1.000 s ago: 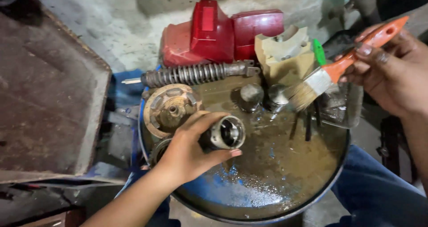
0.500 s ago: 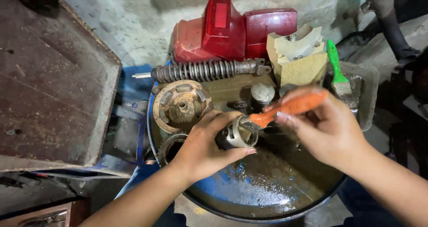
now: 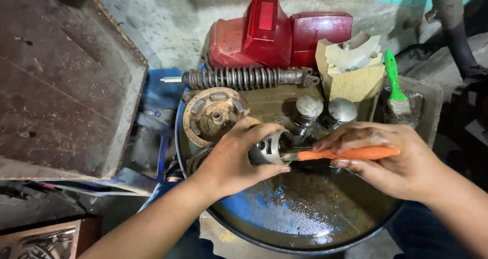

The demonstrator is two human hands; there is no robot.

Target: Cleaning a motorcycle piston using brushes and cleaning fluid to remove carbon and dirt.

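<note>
Left hand: the left hand is closed around a grey metal piston, which is held on its side above the basin, its open end turned toward the right hand.
Right hand: the right hand is clenched on the orange handle of a brush; the brush's metal ferrule is pointed into the piston's open end, and the bristles cannot be seen.
Piston: a short cylinder of dull metal, with a round pin hole in its side wall, gripped between thumb and fingers.
Basin: a round blue basin is filled shallowly with dirty brown liquid; worn patches of blue show through near its front.
In the basin: 2 further pistons with rounded pale crowns are stood upright just behind the hands; a round rusty hub with pads around its ring is laid at the left.
Behind the basin: a coiled shock absorber is laid across the rim; a red plastic tail-light housing and a cream foam block are set beyond it.
Right side: a second brush, green-handled, is rested in a clear plastic tray.
Left side: a rusty, flat metal worktop is seen.
</note>
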